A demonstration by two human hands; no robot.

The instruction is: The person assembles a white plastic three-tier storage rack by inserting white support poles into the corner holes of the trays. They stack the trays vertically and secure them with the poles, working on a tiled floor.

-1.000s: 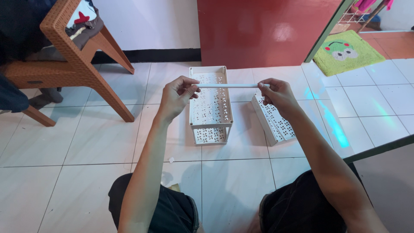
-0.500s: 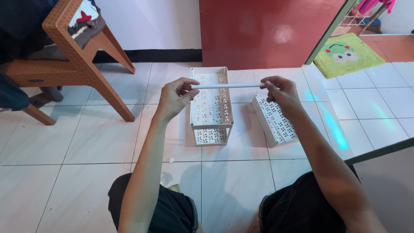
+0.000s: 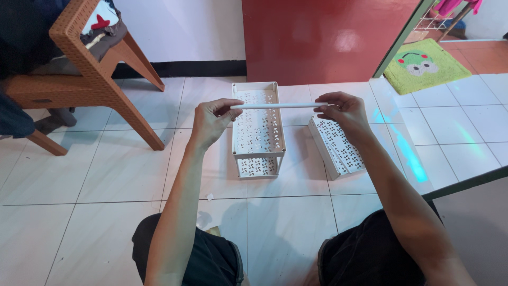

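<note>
A thin white rod (image 3: 275, 106) is held level between both hands, above the floor. My left hand (image 3: 210, 122) pinches its left end and my right hand (image 3: 341, 112) pinches its right end. Under the rod stands a white perforated plastic rack (image 3: 257, 130) on the tiled floor, open side up. To its right, a stack of white perforated shelf panels (image 3: 337, 144) lies tilted on the tiles, just below my right hand. My knees in dark shorts show at the bottom edge.
A brown wicker-pattern chair (image 3: 84, 74) with clothes on it stands at the left. A red door (image 3: 323, 37) and white wall are behind the rack. A green mat (image 3: 426, 63) lies at the upper right past a door frame. A dark threshold edge (image 3: 465, 182) runs at right.
Both hands and the rod have stayed nearly in place above the rack; my right hand has shifted its fingers slightly on the rod's end.
</note>
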